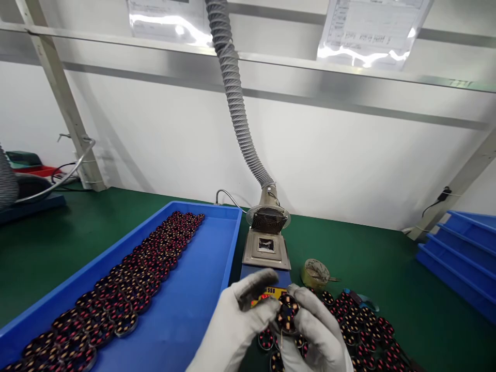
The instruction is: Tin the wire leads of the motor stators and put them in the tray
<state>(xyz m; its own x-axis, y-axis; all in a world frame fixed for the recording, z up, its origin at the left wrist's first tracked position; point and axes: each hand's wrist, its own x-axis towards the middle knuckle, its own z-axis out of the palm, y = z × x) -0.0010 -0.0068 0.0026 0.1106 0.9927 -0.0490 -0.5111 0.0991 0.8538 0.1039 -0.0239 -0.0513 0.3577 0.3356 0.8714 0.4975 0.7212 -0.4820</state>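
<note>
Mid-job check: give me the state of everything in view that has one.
Right hand: gloved, holding a round part
Left hand: gloved, thumb at the part's edge, grip unclear
Display: lit red
Long blue tray: partly filled
Loose parts: heaped
Small tin: open-topped
Blue trays at right: stacked

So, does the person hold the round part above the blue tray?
No, the right hand holds the round part to the right of the blue tray.
</note>
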